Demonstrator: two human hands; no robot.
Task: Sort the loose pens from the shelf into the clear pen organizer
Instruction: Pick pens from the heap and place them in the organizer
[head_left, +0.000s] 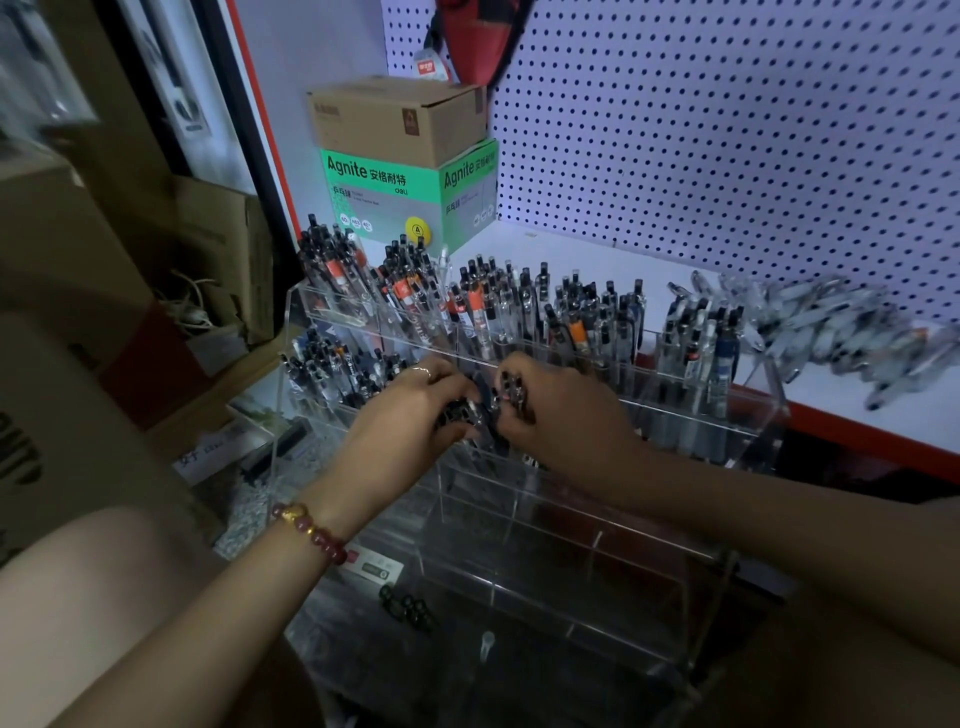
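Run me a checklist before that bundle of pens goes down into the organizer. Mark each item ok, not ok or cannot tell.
1. Left grip curled round the pen bundle: ok.
2. Right grip holding the same bundle: ok.
3. Bundle over the middle tier of the clear organizer: ok.
4. Compartment under the bundle has room: cannot tell, the hands hide it.
5. Pens in the bundle all point the same way: cannot tell.
6. Loose pens cleared off the shelf: not ok, a pile remains to the right of the organizer.
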